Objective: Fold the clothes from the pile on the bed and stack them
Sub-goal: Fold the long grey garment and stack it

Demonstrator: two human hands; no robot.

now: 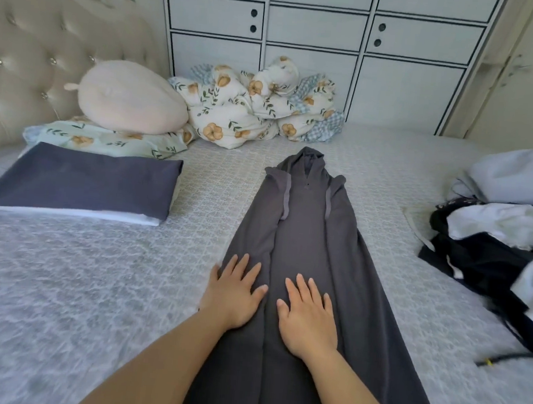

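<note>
Both forearms enter from bottom edge. Left hand (234,295) lies flat, fingers straight and spread, pressing the left folded edge of the grey garment (307,237); right hand (308,318) also flat, fingers straight, palm down on garment's middle. Neither hand grasps anything.

Grey garment is spread on the bed (74,281), centre of view, long axis running from the person straight away toward the wardrobe (317,45). Hood end points far, wider hem end near camera. Both sides and sleeves folded inward, making a long narrow strip.

Left of it, well apart: dark blue folded stack (83,179) with white layer underneath. Behind that a floral pillow (109,143) with a cream plush (129,96) on top, against the tufted headboard (30,52). Crumpled floral duvet (254,104) sits beyond the hood, not touching. Right: unfolded clothes pile (507,229), pale blue, white and black, apart from garment.
</note>
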